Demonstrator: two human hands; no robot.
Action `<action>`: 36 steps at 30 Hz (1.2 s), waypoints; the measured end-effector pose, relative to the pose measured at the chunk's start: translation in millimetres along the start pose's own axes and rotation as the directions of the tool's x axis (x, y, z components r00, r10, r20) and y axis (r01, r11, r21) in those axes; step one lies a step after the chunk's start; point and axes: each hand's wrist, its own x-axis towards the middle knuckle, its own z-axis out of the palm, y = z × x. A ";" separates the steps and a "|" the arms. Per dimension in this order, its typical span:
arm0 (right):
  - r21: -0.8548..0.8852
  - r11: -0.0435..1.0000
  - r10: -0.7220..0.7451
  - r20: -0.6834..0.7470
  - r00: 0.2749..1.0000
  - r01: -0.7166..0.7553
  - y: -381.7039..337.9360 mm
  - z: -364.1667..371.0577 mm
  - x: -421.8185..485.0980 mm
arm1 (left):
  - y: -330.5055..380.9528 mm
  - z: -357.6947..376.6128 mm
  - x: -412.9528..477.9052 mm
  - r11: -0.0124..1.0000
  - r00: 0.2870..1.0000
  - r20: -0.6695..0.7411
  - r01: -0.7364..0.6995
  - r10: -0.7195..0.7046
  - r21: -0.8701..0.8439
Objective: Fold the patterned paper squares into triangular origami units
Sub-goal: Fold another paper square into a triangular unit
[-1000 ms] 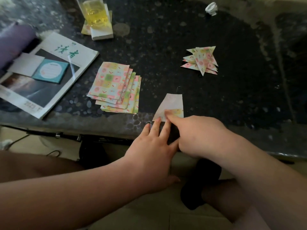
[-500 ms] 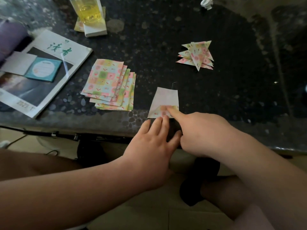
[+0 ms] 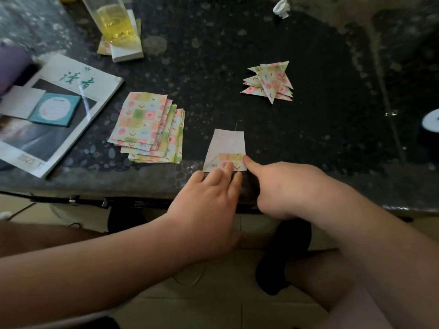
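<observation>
Left hand (image 3: 209, 200) flat, fingers straight, pinning the sheet's (image 3: 228, 143) turned-up patterned flap at the table's (image 3: 308, 138) near edge. Right hand (image 3: 285, 186): index out on the flap's right end, other fingers tucked, gripping nothing. Keep edges aligned and run the crease outward. Glass (image 3: 114, 20), far left: yellow liquid, probably part-full (top cropped).

Your right hand's (image 3: 292, 186) index fingertip (image 3: 247, 160) slides right along the crease, from the middle of the paper square (image 3: 228, 143) out to its right edge. Your left hand's (image 3: 206, 205) fingers (image 3: 228, 168) creep up from the near edge onto the folded flap (image 3: 234, 157). More of that patterned flap now shows, lying flat across the near edge.
</observation>
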 end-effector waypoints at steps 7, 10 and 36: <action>0.009 0.998 -0.057 -0.030 0.998 0.057 -4.4 -0.7 1.6 | -50.6 -11.3 12.5 0.713 0.850 -0.110 0.353 -0.515 -0.606; 0.014 0.997 -0.070 -0.037 0.997 0.070 -6.3 0.5 1.3 | -57.2 -3.7 22.9 0.707 0.843 -0.090 0.382 -0.530 -0.595; 0.939 -0.234 0.046 -0.249 0.967 0.253 3.7 -7.2 15.7 | -52.5 -43.2 39.1 -0.027 0.828 0.019 0.005 -0.560 -1.000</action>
